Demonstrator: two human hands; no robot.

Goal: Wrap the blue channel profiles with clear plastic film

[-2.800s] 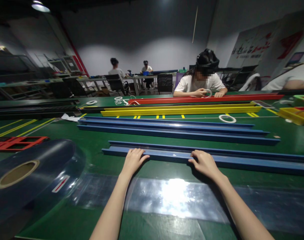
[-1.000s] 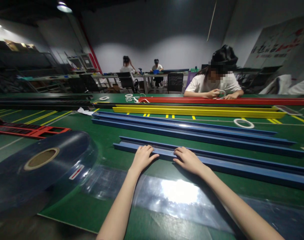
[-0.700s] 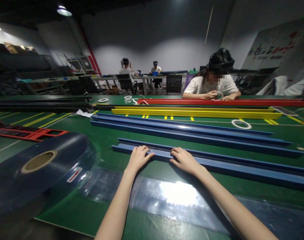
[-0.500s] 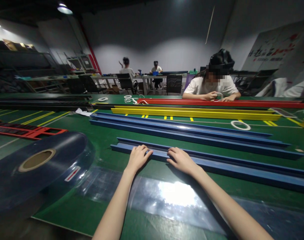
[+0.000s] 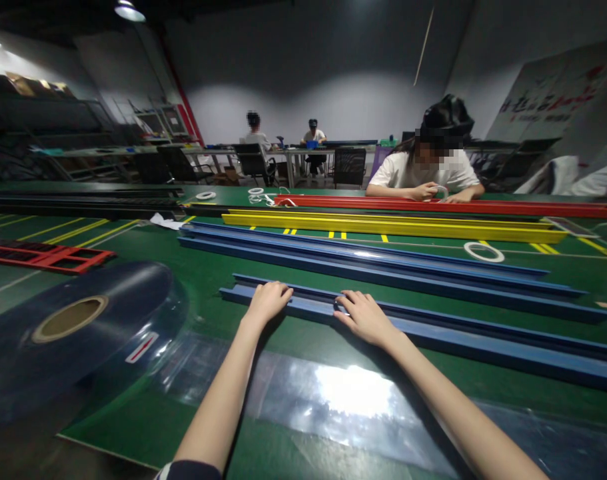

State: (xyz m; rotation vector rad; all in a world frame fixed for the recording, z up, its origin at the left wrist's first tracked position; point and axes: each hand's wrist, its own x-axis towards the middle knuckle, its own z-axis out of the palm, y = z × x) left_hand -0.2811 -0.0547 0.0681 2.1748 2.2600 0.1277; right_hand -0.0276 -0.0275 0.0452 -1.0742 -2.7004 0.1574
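A long blue channel-shaped strip (image 5: 483, 347) lies across the green table in front of me. Near its left end, my left hand (image 5: 268, 303) rests over it with fingers together and bent down onto the strip. My right hand (image 5: 367, 320) is a short way further right, its fingers curled over the same strip. A small dark, shiny spot shows between the right thumb and fingers; I cannot make out what it is. Nearer to me, under my forearms, a clear plastic film (image 5: 293, 393) runs flat from a large roll (image 5: 138, 293) at the left.
Beyond lie more blue strips (image 5: 383, 270), yellow strips (image 5: 393, 227) and red strips (image 5: 508, 206). A white ring (image 5: 484, 252) and a red frame (image 5: 78, 259) are on the table. Across from me a person (image 5: 398, 175) leans over the red strips, holding a white ring. Two people sit further back.
My left hand has shifted slightly left along the blue strip, and its fingers have drawn together. My right hand stays nearly in place, its fingers a little more curled.
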